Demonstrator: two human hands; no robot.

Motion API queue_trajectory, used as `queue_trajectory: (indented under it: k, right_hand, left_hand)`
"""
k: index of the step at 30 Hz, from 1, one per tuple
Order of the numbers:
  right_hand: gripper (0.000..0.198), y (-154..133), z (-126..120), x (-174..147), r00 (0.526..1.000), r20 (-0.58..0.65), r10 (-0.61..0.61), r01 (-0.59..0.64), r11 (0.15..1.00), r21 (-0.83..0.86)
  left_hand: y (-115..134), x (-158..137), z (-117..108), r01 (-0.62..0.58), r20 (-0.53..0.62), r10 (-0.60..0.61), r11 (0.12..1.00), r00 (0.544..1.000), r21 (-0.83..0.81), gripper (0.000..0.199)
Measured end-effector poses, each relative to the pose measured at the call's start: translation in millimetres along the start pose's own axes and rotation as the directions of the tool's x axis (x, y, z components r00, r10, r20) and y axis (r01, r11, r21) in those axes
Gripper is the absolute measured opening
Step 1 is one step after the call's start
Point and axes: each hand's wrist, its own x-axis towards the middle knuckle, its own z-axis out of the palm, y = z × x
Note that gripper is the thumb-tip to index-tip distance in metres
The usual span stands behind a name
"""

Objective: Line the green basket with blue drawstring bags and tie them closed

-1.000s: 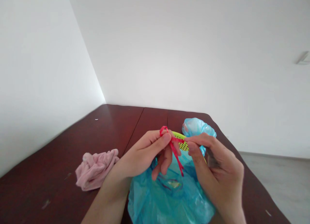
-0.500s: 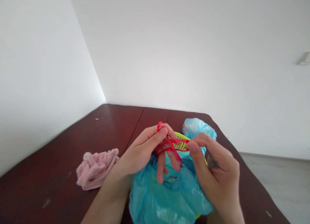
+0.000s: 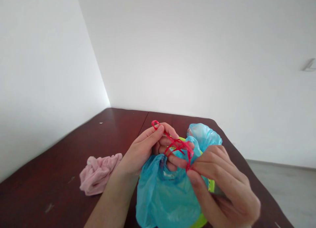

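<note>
A thin red ribbon (image 3: 175, 142) runs in crossing strands between my two hands. My left hand (image 3: 150, 145) pinches it between thumb and forefinger, with a small loop standing up above the pinch. The other left fingers reach behind the strands. My right hand (image 3: 222, 182) grips the ribbon's lower right part between thumb and fingertips. Under both hands lies a crumpled blue plastic bag (image 3: 170, 198), over a lime-green mesh basket (image 3: 211, 185) that shows mostly at its edges. What the bag holds cannot be made out.
A folded pink cloth (image 3: 98, 173) lies left of my forearm on the dark red-brown table (image 3: 61, 162). Behind the basket rests a second blue plastic bag (image 3: 204, 136). White walls border the table at the left and back; pale floor shows at right.
My right hand has come lower and nearer, drawing its part of the ribbon downward. My left hand has shifted slightly left, and the loop above its thumb stands out larger.
</note>
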Motion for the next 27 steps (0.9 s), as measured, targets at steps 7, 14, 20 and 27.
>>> queue_trajectory:
  k: [7, 14, 20, 27]
  right_hand:
    - [0.025, 5, 6, 13, 0.951, 0.309, 0.011, 0.043, 0.985, -0.169]
    - [0.038, 12, 13, 6, 0.963, 0.267, -0.015, 0.072, 0.976, -0.204]
    - [0.036, 16, 14, -2, 0.944, 0.280, 0.173, -0.091, 0.955, -0.284]
    - [0.037, 15, 17, -4, 0.943, 0.291, 0.160, -0.086, 0.965, -0.249]
  left_hand:
    - [8, -1, -4, -0.082, 0.015, 0.081, 0.995, 0.997, 0.052, 0.036]
    - [12, -12, 7, -0.054, 0.027, 0.048, 0.950, 0.999, 0.308, 0.048]
    - [20, -13, 2, -0.153, -0.099, 0.219, 0.881, 0.971, 0.447, 0.050]
    - [20, -12, -2, -0.153, -0.109, 0.217, 0.894, 0.970, 0.422, 0.050]
